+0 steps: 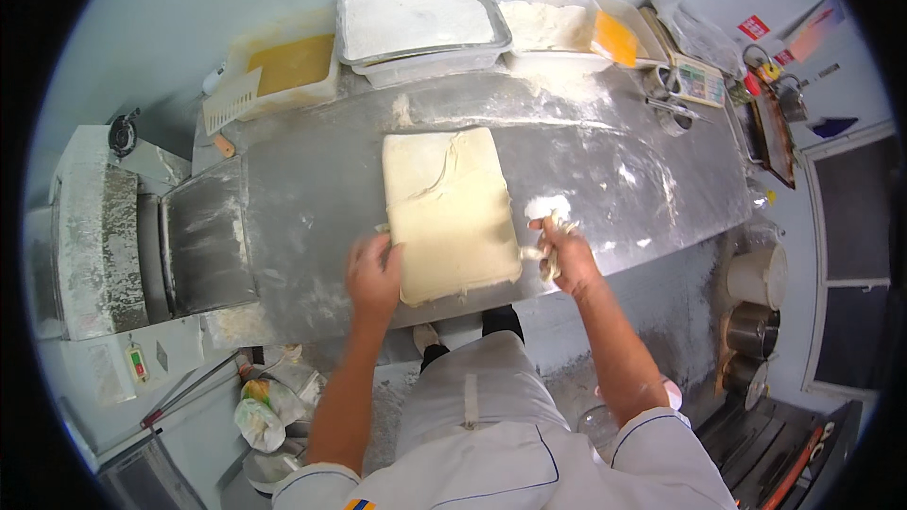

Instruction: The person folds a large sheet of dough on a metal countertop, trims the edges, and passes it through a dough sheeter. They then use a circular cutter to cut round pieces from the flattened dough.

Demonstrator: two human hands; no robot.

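A thick rectangular slab of pale dough (pixel 453 227) lies on the floured metal worktable (pixel 319 177). Folds and a ragged seam cross its upper part. My left hand (pixel 374 269) is at the slab's lower left edge, thumb against the side; a small pale bit shows by its fingertips, and its curled fingers are partly hidden. Off the slab's right side, my right hand (pixel 567 255) grips crumpled dough strips (pixel 551 265). One strip stretches towards the slab's lower right corner. Just beyond that hand is a patch of white flour (pixel 547 207).
Along the back stand a flour-filled tray (pixel 421 18), a flour tub (pixel 545 25) and a bin with yellow contents (pixel 294 64). A floury dough sheeter (pixel 106 248) adjoins the table's left end. Metal cutters (pixel 669 113) and a scale (pixel 698 81) sit back right.
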